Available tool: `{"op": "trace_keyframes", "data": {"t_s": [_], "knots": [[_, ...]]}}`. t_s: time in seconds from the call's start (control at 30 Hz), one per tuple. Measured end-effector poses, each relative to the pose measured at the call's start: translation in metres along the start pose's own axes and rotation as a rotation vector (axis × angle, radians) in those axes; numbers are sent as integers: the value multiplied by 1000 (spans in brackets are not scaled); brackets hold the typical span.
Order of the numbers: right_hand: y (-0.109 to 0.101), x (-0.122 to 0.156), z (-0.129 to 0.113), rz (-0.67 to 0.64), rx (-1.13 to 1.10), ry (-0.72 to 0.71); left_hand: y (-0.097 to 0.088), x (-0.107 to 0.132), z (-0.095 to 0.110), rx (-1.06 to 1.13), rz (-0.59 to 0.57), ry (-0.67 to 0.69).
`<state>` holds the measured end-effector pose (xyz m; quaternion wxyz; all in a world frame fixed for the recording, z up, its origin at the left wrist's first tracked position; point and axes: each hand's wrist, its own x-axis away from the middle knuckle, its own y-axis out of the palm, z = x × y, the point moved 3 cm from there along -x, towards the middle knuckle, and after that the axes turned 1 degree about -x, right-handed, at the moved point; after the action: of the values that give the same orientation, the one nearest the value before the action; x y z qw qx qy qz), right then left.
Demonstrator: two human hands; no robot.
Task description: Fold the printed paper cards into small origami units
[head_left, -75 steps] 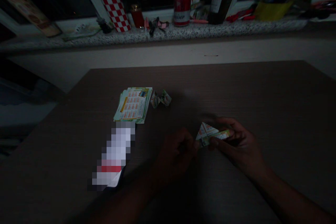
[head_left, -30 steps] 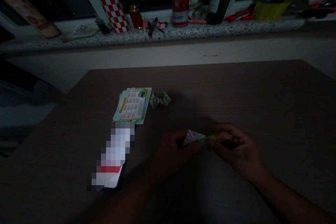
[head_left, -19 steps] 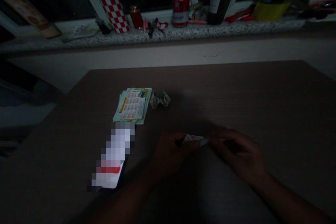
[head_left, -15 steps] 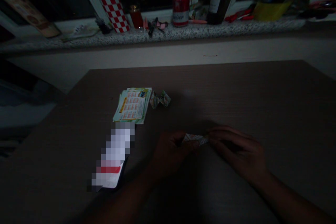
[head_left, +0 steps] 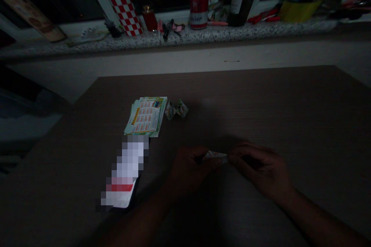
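Note:
Between my two hands is a small piece of folded printed paper (head_left: 216,156), pale with reddish and dark print. My left hand (head_left: 193,168) grips its left part, with the thumb along the near side. At its right tip, the thumb and fingers of my right hand (head_left: 257,164) are pinched together on the paper. Farther off lie two small folded paper pieces (head_left: 176,109), close beside a stack of printed sheets (head_left: 146,115). The light is dim, so the paper's folds are hard to make out.
A phone (head_left: 124,177) with a lit, blurred-out screen lies left of my hands on the wooden table (head_left: 275,104). Behind, a granite sill (head_left: 220,37) bears a red can (head_left: 199,9), a dark bottle (head_left: 239,4), a red-and-white checked cylinder (head_left: 124,7) and a yellow container (head_left: 300,10).
The folded paper has tipped slightly and shifted a little toward me and right. My right fingers have curled in more tightly at its right tip.

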<state>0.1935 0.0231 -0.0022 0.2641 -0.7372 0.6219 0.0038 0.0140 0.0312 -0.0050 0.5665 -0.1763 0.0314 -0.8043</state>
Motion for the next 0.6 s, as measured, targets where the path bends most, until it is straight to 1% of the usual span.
{"op": "trace_keyframes", "data": {"t_s": [0.17, 0.27, 0.47, 0.6], "knots": [[2, 2, 0, -126, 29, 40, 2, -1, -1, 83, -51, 2], [1, 3, 0, -125, 38, 50, 4, 0, 0, 159, -94, 1], [1, 5, -1, -114, 46, 53, 6, 1, 1, 318, -125, -34], [1, 5, -2, -123, 3, 79, 8, 1, 2, 383, -169, -40]]}}
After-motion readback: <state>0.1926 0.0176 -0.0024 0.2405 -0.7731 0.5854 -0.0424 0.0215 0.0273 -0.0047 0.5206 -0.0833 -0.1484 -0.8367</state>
